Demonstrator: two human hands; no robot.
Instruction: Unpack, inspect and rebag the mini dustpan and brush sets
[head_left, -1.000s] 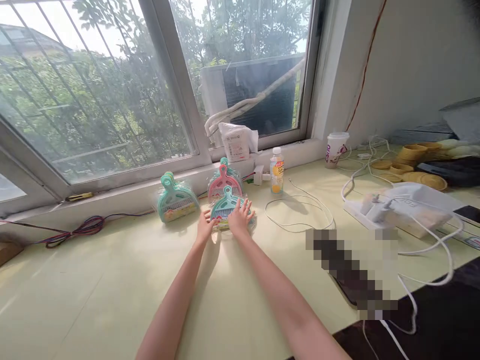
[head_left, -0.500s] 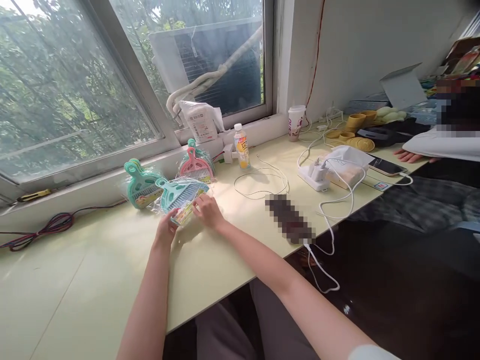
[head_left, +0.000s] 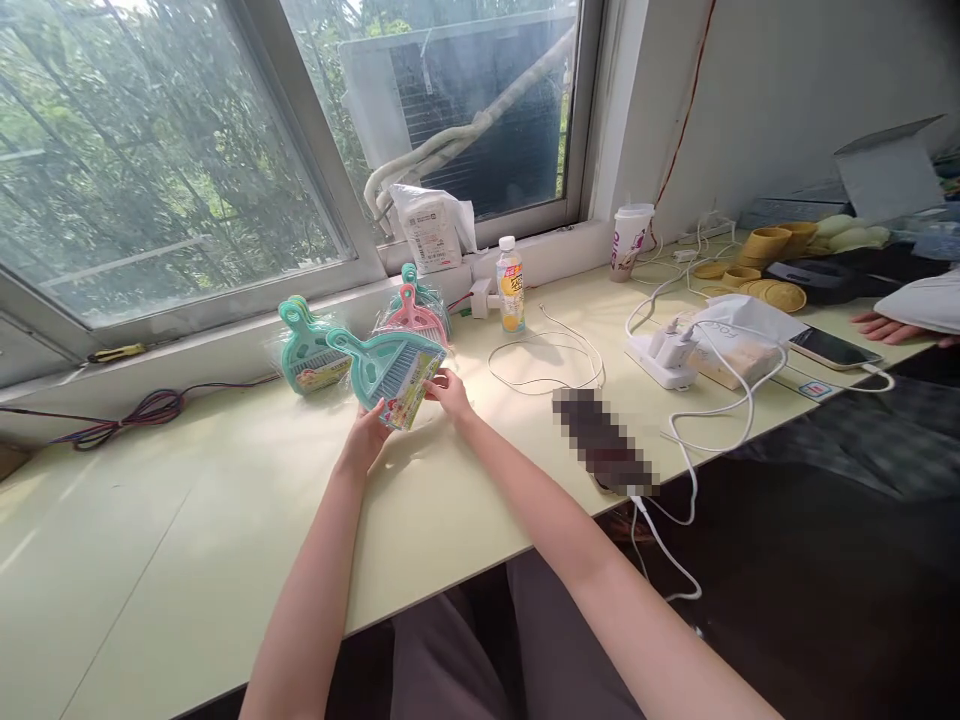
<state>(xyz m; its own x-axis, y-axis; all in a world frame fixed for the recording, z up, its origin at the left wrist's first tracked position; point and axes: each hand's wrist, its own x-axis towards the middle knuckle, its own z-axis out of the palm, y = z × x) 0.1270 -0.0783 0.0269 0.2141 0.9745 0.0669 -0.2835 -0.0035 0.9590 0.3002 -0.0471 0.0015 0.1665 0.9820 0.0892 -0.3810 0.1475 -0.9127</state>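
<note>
Between my two hands, a green toy dustpan and brush set [head_left: 390,375] in clear wrap is held tilted above the table. My left hand [head_left: 365,438] grips its lower left edge, thumb on the front. At its right edge, my right hand [head_left: 448,392] has its fingers closed on the printed card. More wrapped sets stand behind: a green stack [head_left: 304,350] to the left and a pink set [head_left: 411,312] near the windowsill, with a green one partly hidden behind it.
A juice bottle [head_left: 512,285], a coiled thin cable [head_left: 544,360] and a blurred phone-shaped object [head_left: 600,440] lie to the right. Farther right are a power strip [head_left: 660,358], a paper cup [head_left: 630,240], a tissue pack [head_left: 739,345] and another person's hand [head_left: 889,328].
The view has turned left, so things sit farther right. The held dustpan set now faces me more squarely, and its card shows more fully. Both hands still grip it.
</note>
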